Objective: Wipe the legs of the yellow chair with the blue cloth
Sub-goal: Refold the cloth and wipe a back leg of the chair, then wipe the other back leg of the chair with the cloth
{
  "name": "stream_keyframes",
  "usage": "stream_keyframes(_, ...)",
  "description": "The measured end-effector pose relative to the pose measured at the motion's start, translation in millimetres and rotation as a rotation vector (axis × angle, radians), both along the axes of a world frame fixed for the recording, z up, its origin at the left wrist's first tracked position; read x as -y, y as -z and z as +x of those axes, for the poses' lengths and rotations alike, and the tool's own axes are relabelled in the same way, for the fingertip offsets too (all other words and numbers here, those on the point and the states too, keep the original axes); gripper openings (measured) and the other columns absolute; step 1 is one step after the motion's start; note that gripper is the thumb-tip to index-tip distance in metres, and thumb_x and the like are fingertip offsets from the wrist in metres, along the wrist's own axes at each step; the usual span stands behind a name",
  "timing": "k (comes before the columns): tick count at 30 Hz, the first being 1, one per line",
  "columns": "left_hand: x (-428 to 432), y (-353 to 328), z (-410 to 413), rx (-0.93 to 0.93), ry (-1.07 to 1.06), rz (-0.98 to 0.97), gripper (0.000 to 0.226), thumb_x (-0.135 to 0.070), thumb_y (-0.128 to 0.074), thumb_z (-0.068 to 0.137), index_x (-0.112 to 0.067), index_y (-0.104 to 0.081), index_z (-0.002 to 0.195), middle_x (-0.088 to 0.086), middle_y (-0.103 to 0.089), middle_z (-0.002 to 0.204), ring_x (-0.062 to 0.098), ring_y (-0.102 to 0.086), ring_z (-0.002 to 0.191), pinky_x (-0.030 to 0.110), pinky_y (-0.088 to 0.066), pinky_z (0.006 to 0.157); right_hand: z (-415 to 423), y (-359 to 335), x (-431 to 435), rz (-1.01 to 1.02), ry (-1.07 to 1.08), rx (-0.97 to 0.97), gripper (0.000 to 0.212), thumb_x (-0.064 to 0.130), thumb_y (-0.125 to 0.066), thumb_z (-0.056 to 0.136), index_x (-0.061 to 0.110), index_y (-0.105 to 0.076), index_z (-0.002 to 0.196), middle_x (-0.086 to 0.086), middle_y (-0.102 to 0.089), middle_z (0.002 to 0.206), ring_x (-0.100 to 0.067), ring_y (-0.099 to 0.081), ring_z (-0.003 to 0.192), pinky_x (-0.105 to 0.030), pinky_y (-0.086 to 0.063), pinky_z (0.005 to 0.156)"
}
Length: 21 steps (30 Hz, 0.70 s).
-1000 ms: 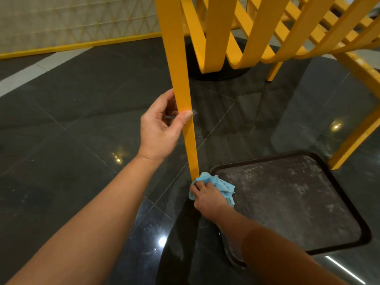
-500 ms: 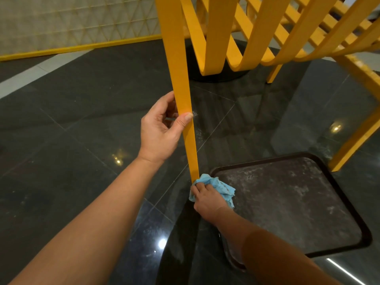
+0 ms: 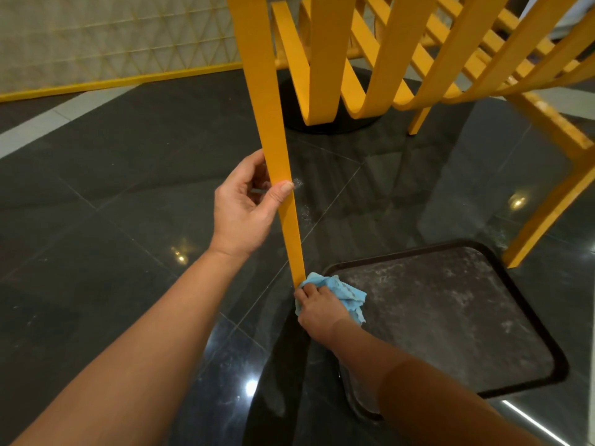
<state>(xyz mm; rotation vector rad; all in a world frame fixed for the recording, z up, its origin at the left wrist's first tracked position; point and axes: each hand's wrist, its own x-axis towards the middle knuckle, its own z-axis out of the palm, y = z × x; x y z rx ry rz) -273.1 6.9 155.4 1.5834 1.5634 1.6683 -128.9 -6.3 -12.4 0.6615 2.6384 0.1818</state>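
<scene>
Dim indoor light; ceiling lamps glare as spots on glossy dark floor (image 3: 96,220). Sharp focus, wide-angle bending at edges.

Single view, head-worn, wide-angle. Position: above and behind the person's forearms, facing forward and steeply down onto dark glossy floor (image 3: 96,204). Range: close; both forearms enter from the bottom edge, left hand (image 3: 244,207) mid-frame, right hand (image 3: 318,309) lower centre. Upper frame reaches the yellow chair (image 3: 370,59) slats and a pale patterned wall (image 3: 112,37). Edges bow outward. No second view; no overlap.
</scene>
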Motion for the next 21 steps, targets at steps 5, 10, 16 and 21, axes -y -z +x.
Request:
stream_keyframes(5, 1.7, -2.0, 0.8, -0.011, 0.016, -0.007, 0.045, -0.012, -0.069, 0.085, 0.000, -0.057, 0.127, 0.003, -0.065, 0.102, 0.013, -0.060, 0.088, 0.022, -0.052, 0.082, 1.8, -16.3, -6.9, -0.066, 0.045, 0.012, 0.036, 0.015, -0.057, 0.090, 0.007, -0.058, 0.125, -0.015, -0.041, 0.136, -0.035, -0.039, 0.123, -0.050, -0.041, 0.095)
stream_keyframes(10, 3.3, -4.4, -0.1, -0.038, 0.030, -0.006, 0.043, -0.015, -0.070, 0.085, -0.005, -0.057, 0.125, 0.001, -0.065, 0.101, 0.009, -0.060, 0.086, 0.021, -0.052, 0.079, 13.4, -40.8, -22.4, -0.313, 0.197, -0.147, 0.031, 0.024, -0.062, 0.088, 0.024, -0.062, 0.119, -0.004, -0.039, 0.132, -0.027, -0.032, 0.127, -0.052, -0.039, 0.097)
stream_keyframes(16, 7.2, -11.8, 0.4, -0.106, 0.017, -0.038, 0.037, -0.022, -0.071, 0.083, -0.010, -0.061, 0.116, -0.003, -0.066, 0.097, 0.006, -0.061, 0.083, 0.017, -0.051, 0.074, 36.4, -59.5, -42.4, -0.634, 0.417, -0.536, 0.031, -0.001, -0.056, 0.080, 0.022, -0.056, 0.101, -0.002, -0.053, 0.105, -0.021, -0.054, 0.100, -0.034, -0.044, 0.086)
stream_keyframes(21, 10.0, -43.0, -0.1, -0.335, -0.109, -0.252, 0.020, -0.032, -0.074, 0.083, -0.016, -0.065, 0.091, -0.009, -0.066, 0.079, 0.002, -0.061, 0.071, 0.012, -0.048, 0.065, 58.4, -91.5, -53.8, -0.889, 0.647, -0.670, 0.055, -0.009, -0.055, 0.080, 0.020, -0.054, 0.126, 0.006, -0.050, 0.082, -0.009, -0.050, 0.077, -0.022, -0.044, 0.076)
